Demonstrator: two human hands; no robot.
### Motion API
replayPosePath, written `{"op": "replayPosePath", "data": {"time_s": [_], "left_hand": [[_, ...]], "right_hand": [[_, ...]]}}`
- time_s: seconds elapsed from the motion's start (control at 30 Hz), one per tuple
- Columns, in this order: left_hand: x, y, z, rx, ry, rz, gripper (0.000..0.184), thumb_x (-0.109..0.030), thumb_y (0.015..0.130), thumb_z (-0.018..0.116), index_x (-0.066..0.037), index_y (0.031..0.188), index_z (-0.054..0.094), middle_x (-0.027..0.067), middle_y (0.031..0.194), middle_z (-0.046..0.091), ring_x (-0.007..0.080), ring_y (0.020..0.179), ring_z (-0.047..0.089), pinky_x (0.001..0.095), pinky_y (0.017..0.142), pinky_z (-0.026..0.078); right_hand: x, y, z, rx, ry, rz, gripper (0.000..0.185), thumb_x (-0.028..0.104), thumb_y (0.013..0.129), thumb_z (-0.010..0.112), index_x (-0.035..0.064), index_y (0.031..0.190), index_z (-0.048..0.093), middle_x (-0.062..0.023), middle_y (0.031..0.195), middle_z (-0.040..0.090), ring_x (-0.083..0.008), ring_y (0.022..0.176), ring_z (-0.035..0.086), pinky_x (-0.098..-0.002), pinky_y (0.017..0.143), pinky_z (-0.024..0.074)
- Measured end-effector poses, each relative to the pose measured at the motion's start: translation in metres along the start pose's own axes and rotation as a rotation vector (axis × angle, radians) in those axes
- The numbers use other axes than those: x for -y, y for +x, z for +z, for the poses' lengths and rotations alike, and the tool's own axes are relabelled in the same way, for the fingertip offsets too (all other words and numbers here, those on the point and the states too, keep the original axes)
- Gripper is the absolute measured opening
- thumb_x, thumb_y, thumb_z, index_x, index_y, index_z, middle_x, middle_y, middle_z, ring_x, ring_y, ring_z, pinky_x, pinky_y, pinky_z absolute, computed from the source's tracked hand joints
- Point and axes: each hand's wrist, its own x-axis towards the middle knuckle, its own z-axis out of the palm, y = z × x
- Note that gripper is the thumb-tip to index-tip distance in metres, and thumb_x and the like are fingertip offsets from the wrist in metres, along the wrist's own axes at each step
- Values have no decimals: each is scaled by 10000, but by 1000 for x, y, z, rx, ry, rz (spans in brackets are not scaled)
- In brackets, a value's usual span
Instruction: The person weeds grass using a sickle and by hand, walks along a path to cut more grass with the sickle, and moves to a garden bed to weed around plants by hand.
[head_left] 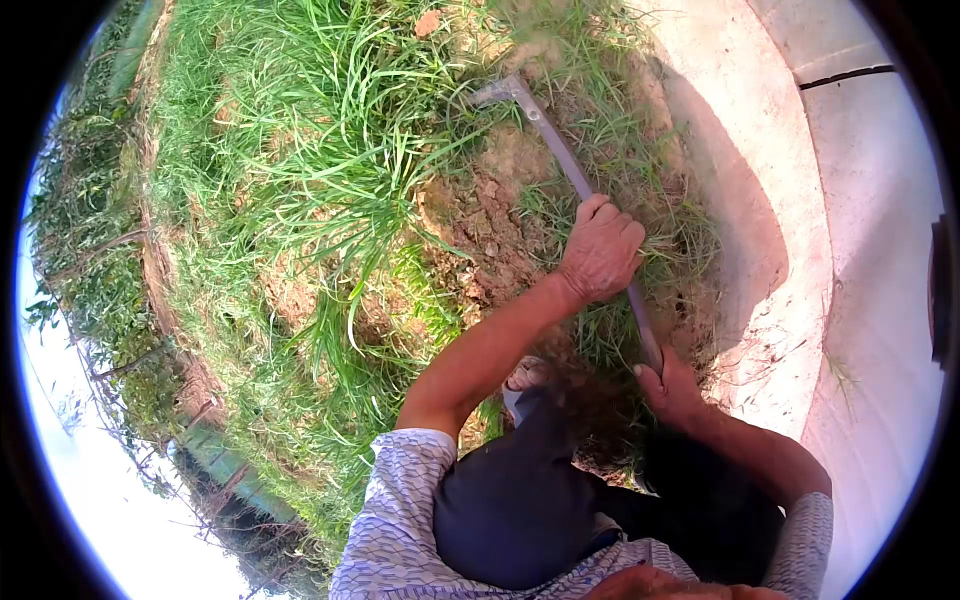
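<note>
A hoe (562, 152) with a long wooden handle slants across the view, its metal head (497, 92) down among the grass and soil at the top. My left hand (604, 250) is closed around the middle of the handle. Nearer my body, my right hand (674, 388) grips the handle's lower end, thumb lying along it. Loose broken soil (490, 235) lies to the left of the handle. Grass blades partly hide the hoe's head, so how deep its edge sits cannot be seen.
Tall green grass (330, 130) grows in clumps on the left. A pale concrete strip (740, 120) curves along the right side. My shoe (527, 374) and bent dark-trousered knee (510, 500) are close below the handle. Shrubs (95, 240) stand at the far left.
</note>
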Motion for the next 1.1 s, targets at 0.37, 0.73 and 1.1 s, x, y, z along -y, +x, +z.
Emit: {"op": "replayPosePath", "data": {"time_s": [0.37, 0.73, 1.1], "left_hand": [[13, 56, -26, 51, -44, 256, 245, -309, 667, 680, -127, 676, 516, 21, 628, 543, 220, 714, 533, 399, 906, 367], [120, 57, -51, 8, 95, 139, 223, -292, 723, 654, -114, 692, 524, 72, 681, 557, 280, 740, 527, 417, 915, 377], [33, 4, -17, 48, -79, 26, 235, -276, 677, 671, -106, 680, 509, 61, 675, 549, 267, 752, 531, 415, 896, 378]], "right_hand": [[10, -5, -16, 11, 237, -138, 422, 318, 916, 600, -46, 1099, 492, -198, 803, 584, -314, 742, 597, -447, 688, 480], [73, 78, 39, -39, 195, -131, 426, 315, 893, 613, -59, 1067, 507, -228, 733, 602, -376, 652, 624, -439, 641, 504], [1, -7, 29, 96, 145, -45, 466, 328, 882, 629, -56, 1126, 525, -243, 833, 637, -378, 816, 666, -446, 737, 512]]}}
